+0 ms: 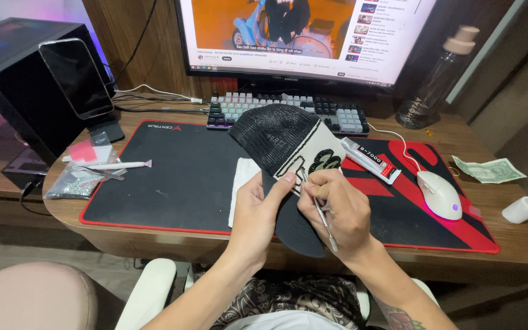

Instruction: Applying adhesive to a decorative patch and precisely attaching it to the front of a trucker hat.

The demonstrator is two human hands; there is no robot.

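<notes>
A trucker cap (279,140) with black mesh back, cream front panel and black brim is held above the desk mat. My left hand (258,214) grips it at the brim, thumb pressed on the front panel. In my right hand (337,211) is a thin metal tool (320,211), pinched like a pen, its tip touching the dark design on the cream panel. A tube of glue (369,160) lies on the mat just right of the cap. A white cloth (242,183) lies under the cap.
A black and red desk mat (172,177) covers the wooden desk. Behind it are a keyboard (337,116) and monitor (307,36). White mouse (440,194), banknote (490,171), small white cup (522,209), dark bottle (438,79) at right. Phone on stand (76,78), white pen (120,165), plastic bags (80,180) at left.
</notes>
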